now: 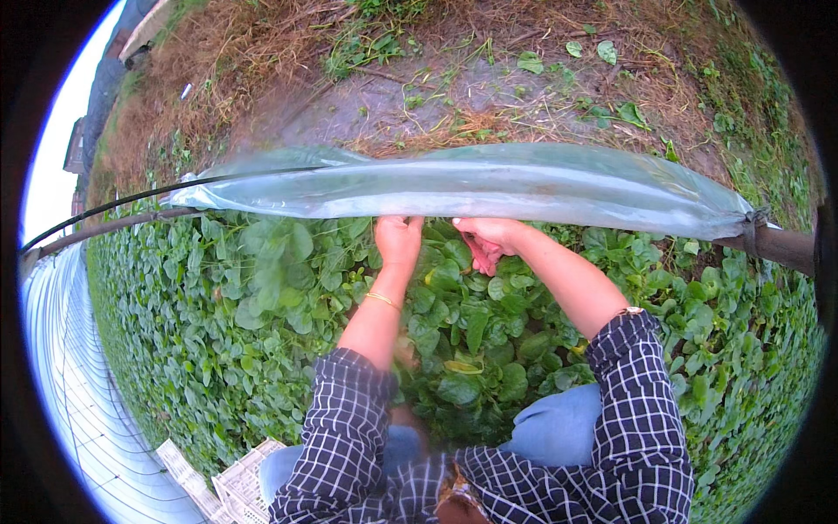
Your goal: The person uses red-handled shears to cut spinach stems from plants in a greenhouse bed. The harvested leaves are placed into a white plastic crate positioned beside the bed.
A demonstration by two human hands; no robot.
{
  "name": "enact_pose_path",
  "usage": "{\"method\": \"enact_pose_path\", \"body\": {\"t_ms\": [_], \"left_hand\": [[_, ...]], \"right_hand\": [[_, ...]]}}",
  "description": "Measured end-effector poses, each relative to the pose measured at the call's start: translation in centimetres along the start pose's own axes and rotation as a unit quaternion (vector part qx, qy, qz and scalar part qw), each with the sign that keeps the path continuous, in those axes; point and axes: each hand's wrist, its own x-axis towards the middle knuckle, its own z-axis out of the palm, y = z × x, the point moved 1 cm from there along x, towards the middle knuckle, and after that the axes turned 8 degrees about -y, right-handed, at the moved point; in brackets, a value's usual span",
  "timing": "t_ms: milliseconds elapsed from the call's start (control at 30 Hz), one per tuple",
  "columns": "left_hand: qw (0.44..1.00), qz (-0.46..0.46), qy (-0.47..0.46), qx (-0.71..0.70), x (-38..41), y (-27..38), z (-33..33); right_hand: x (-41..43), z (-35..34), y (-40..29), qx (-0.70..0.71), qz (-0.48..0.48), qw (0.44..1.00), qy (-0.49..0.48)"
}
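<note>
A roll of clear plastic film hangs across the view in front of me, over a bed of leafy green plants with broad round leaves. My left hand reaches up to the film's lower edge, and its fingertips are hidden behind the plastic. A little to the right, my right hand is at the same edge, its thumb against or just under it and its other fingers curled below. Whether either hand grips the film or a stem cannot be made out.
A metal pipe runs along the film, tied near its right end. A thin dark rod extends left. White plastic crates stand at lower left beside my leg. Beyond the film lies bare soil with dry grass.
</note>
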Motion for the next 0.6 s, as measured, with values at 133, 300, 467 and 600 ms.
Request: {"method": "enact_pose_path", "body": {"t_ms": [133, 300, 467, 600], "left_hand": [[0.996, -0.018, 0.006, -0.084, -0.3, -0.5, -0.8], [0.898, -0.098, -0.007, -0.43, 1.5, -0.7, -5.2], [0.834, -0.119, -0.169, -0.512, 1.9, -0.4, -15.3], [0.876, -0.216, -0.232, -0.363, -2.3, 0.6, -23.9]], "right_hand": [[-0.1, 1.0, -0.1, -0.014, -0.043, 0.998, 0.047], [-4.8, 1.9, 0.7, -0.157, -0.012, 0.987, 0.03], [-8.3, 7.0, 1.6, -0.522, -0.115, 0.844, -0.031], [-8.0, 6.9, -2.1, -0.445, -0.07, 0.892, 0.043]]}}
